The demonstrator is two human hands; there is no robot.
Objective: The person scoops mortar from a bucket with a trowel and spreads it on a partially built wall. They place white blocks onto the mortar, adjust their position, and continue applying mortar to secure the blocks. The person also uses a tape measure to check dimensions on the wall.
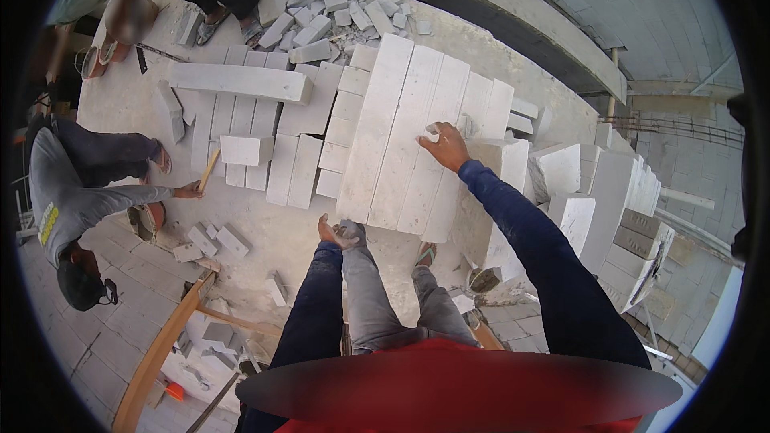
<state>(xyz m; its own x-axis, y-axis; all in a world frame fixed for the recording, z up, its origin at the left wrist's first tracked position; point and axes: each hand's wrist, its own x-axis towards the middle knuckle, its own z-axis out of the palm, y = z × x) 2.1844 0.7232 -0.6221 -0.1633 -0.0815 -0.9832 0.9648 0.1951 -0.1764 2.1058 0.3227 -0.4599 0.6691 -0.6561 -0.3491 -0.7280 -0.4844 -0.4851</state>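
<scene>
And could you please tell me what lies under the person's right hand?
Under the right hand are long pale blocks lying side by side. The hand hides part of their tops, so any contact beneath the palm cannot be seen.

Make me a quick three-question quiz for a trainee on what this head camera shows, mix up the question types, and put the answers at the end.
1. Multiple choice: what lies beneath the person's right hand?
a) a red bucket
b) long pale blocks side by side
c) a coil of rope
2. True or false: the person wears bright yellow sleeves.
3. Fill in the blank: the heap of small loose grey blocks lies near the ____ edge of the picture.

Key: 1. b. 2. False; the sleeves are dark blue. 3. top.
</scene>
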